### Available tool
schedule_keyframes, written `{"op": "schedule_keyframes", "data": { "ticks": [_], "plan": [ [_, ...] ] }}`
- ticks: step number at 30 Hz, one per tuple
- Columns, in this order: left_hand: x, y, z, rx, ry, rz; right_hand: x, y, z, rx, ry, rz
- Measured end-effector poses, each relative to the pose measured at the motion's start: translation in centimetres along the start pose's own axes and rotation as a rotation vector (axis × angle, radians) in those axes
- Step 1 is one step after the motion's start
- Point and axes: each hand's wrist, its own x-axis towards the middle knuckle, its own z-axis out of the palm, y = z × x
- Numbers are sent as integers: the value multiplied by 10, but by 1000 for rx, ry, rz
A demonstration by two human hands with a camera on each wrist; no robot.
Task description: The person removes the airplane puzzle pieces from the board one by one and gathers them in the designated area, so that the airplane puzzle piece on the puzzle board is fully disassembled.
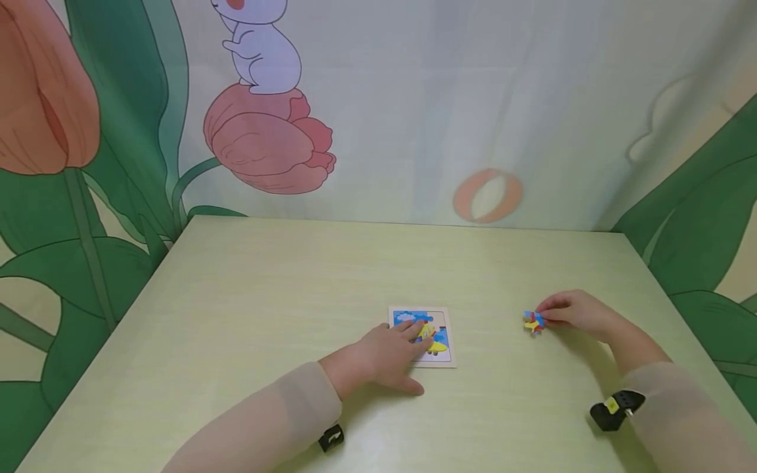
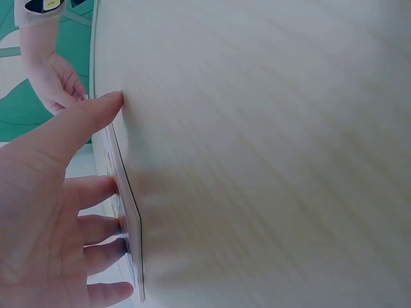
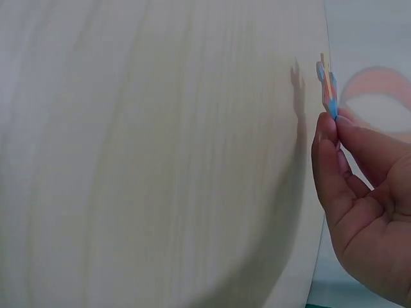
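Note:
A square jigsaw puzzle board (image 1: 452, 355) with a pale frame and a yellow plane picture lies on the table. My left hand (image 1: 387, 355) rests on it with fingers spread, covering part of the picture. In the left wrist view the fingertips (image 2: 106, 253) press on the board's face, and the thumb reaches past its edge. A pale gap shows at the board's upper right. My right hand (image 1: 582, 314) pinches a small puzzle piece (image 1: 533, 322), blue, yellow and red, between thumb and fingers. The right wrist view shows this puzzle piece (image 3: 328, 90) edge-on, held above the table.
The light wooden table (image 1: 266, 289) stretches around both hands. Behind it hangs a curtain (image 1: 378, 118) printed with flowers and a white animal. Black wrist cameras sit under the left sleeve (image 1: 296, 401) and on the right sleeve (image 1: 680, 414).

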Motion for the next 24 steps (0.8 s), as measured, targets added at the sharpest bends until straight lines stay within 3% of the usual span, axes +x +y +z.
{"op": "schedule_keyframes", "data": {
  "ticks": [17, 24],
  "plan": [
    [3, -4, 2, -28, 31, 35, -12, 18, -19, -225, 91, 69],
    [5, -4, 1, -37, 32, 38, -14, 20, -21, -264, 112, 81]
  ]
}}
